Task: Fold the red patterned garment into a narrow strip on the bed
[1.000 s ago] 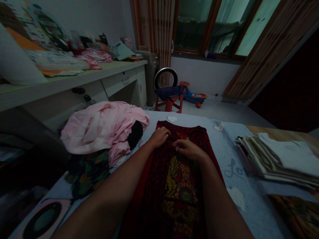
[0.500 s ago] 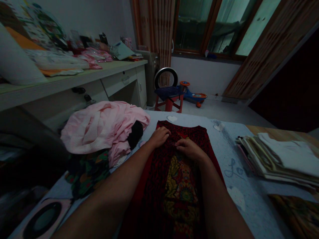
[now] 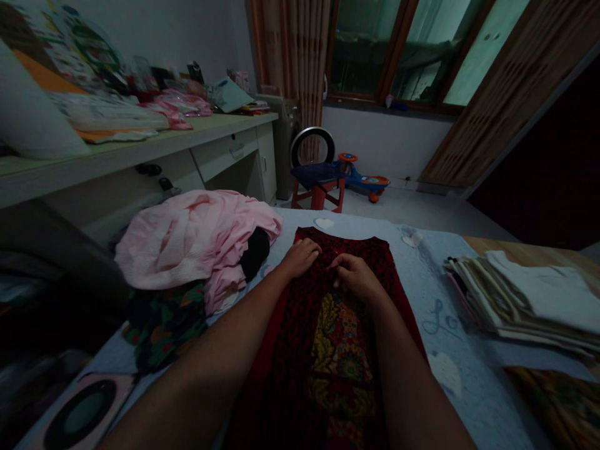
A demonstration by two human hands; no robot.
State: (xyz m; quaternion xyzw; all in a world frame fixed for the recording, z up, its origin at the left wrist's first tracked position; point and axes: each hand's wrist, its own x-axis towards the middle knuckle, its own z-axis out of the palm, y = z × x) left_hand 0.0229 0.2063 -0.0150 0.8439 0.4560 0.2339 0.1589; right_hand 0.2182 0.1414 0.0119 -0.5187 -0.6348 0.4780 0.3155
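The room is dim, with a brown-framed window (image 3: pixel 360 56) at the far end and a long desk (image 3: pixel 229 125) cluttered with bags and papers along the left wall. A red stool (image 3: pixel 319 197) and a blue and orange toy car (image 3: pixel 368 180) stand on the floor beyond the pale blue sheet (image 3: pixel 417 281). On that sheet, right before the person, a dark red dress (image 3: pixel 342 350) with a yellow flowered panel lies spread out, its neckline toward the window. The left hand (image 3: pixel 302 257) rests palm down near the dress's upper left edge, fingers together and slightly bent; I can't tell whether it grips any cloth. The right hand (image 3: pixel 354 275) is over the upper middle, fingers curled and thumb hidden, and I can't make out whether it pinches anything. A heap of pink clothes (image 3: pixel 192 237) sits to the left, and a stack of folded clothes (image 3: pixel 529 294) lies to the right, well apart from both hands
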